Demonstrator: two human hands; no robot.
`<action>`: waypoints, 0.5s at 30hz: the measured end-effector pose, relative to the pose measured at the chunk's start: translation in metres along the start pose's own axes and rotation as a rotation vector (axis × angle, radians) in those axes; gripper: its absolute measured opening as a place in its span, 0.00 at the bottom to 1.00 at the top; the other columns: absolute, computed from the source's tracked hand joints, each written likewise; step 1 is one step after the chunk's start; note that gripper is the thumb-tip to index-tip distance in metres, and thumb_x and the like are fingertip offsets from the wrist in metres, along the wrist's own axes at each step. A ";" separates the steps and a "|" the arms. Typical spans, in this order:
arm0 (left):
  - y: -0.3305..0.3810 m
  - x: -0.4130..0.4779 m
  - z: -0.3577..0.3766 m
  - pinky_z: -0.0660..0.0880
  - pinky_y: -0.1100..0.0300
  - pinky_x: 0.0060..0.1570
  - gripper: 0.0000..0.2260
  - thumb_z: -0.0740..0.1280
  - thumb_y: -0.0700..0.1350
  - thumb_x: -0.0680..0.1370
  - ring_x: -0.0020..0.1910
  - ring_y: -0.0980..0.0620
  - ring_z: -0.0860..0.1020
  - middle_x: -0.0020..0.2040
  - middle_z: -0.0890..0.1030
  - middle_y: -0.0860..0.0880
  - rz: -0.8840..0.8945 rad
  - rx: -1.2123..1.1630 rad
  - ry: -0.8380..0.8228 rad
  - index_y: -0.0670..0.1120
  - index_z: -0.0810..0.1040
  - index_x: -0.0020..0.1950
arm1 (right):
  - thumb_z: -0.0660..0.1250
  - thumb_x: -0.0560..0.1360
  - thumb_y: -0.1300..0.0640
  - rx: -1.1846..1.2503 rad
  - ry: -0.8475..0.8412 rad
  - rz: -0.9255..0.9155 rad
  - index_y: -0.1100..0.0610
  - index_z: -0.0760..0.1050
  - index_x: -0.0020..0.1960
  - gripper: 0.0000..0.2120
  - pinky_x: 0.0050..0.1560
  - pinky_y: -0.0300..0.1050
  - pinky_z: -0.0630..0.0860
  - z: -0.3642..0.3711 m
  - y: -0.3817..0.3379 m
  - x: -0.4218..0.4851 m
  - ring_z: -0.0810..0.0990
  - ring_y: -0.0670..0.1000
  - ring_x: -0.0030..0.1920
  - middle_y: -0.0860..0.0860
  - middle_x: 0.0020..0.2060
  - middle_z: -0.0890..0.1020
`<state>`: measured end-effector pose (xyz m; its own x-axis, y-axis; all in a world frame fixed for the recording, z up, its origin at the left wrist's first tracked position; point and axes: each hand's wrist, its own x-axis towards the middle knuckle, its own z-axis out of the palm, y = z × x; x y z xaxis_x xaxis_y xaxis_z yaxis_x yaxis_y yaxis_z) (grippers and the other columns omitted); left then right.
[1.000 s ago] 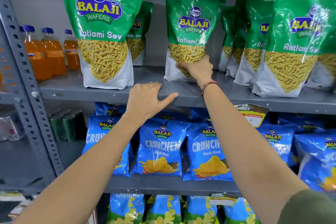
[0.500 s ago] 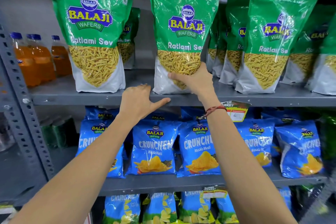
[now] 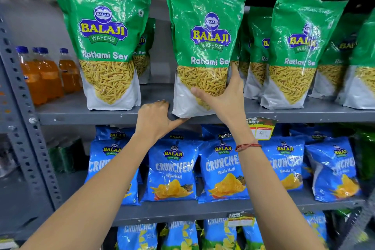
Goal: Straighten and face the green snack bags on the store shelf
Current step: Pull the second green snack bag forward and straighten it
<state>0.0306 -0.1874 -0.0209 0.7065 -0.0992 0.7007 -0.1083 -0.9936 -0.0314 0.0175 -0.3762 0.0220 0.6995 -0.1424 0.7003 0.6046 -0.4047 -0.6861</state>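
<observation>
Head view shows the right hand [image 3: 221,97] wrapped around the lower right of the middle Ratlami Sev bag [image 3: 203,46], thumb across the front window, fingers [image 3: 234,75] spread up its right edge. That bag stands at the front lip of the upper shelf [image 3: 304,114], its bottom left corner poking slightly over the edge. The left hand [image 3: 156,119] rests on the shelf lip just beside that corner, fingers curled loosely over the edge, thumb under the bag's base, gripping nothing.

Left green bag [image 3: 105,46] already faces forward; the right green bag [image 3: 298,53] leans a little, with more rows behind it.

Risk as I judge it: the bag is tall and top-heavy, and its base overhangs. Letting go now could tip it forward onto the blue Crunchem bags [image 3: 172,170] below. Pushing it sideways too hard could knock the neighbouring row behind the right hand.
</observation>
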 end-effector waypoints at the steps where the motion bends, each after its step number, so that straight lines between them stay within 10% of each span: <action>1: 0.000 0.000 0.000 0.74 0.51 0.38 0.35 0.54 0.75 0.67 0.41 0.43 0.80 0.41 0.82 0.45 0.000 -0.002 -0.003 0.45 0.79 0.46 | 0.78 0.61 0.41 -0.018 0.043 -0.068 0.56 0.51 0.76 0.55 0.69 0.36 0.56 0.003 -0.003 -0.002 0.58 0.45 0.71 0.55 0.72 0.60; 7: 0.001 -0.001 -0.001 0.73 0.52 0.38 0.35 0.55 0.75 0.66 0.41 0.43 0.81 0.43 0.83 0.46 -0.003 -0.003 -0.003 0.45 0.79 0.48 | 0.74 0.60 0.34 -0.218 0.069 -0.244 0.52 0.50 0.77 0.56 0.69 0.60 0.65 0.024 -0.004 -0.002 0.52 0.59 0.76 0.61 0.76 0.51; 15: 0.000 -0.001 0.002 0.73 0.53 0.38 0.39 0.48 0.77 0.66 0.42 0.46 0.80 0.43 0.82 0.47 0.006 0.036 0.006 0.46 0.79 0.49 | 0.70 0.63 0.32 -0.365 0.191 -0.215 0.52 0.55 0.76 0.50 0.60 0.61 0.72 0.044 0.007 0.002 0.61 0.63 0.72 0.64 0.73 0.58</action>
<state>0.0310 -0.1873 -0.0226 0.7018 -0.1045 0.7047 -0.0873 -0.9943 -0.0605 0.0399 -0.3392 0.0098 0.4699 -0.1703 0.8661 0.5306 -0.7297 -0.4313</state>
